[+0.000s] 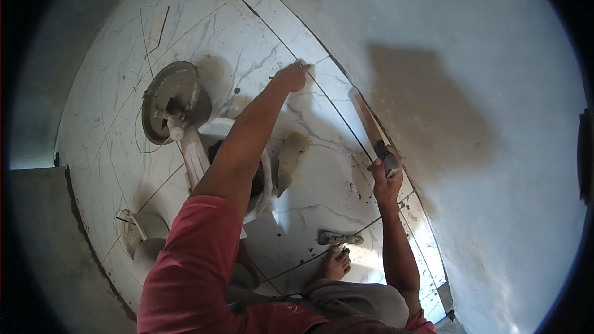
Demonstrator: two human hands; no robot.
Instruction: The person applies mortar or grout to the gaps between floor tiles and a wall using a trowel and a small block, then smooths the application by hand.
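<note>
My left hand (292, 77) reaches forward to a dark joint between white marbled tiles (235, 31). Its fingers are curled together at the joint, one pointing toward the wall; whatever they pinch is hidden. Beside the wall, my right hand (388, 179) is closed round the dark grip of a long, flat, tapered tool (366, 114). The tool's pale blade points away from me along the narrow tile strip at the wall's foot. Under my left forearm stands a white bucket (267, 179) with dark material inside, partly covered by the arm.
Left of my arm is a round grey basin (148, 111) with a wooden-handled tool (176, 128) over it. A yellowish, worn slab (292, 158) lies beside the bucket. A dirty oblong block (340, 238) rests by my bare foot (334, 265). The grey wall (489, 210) rises at right.
</note>
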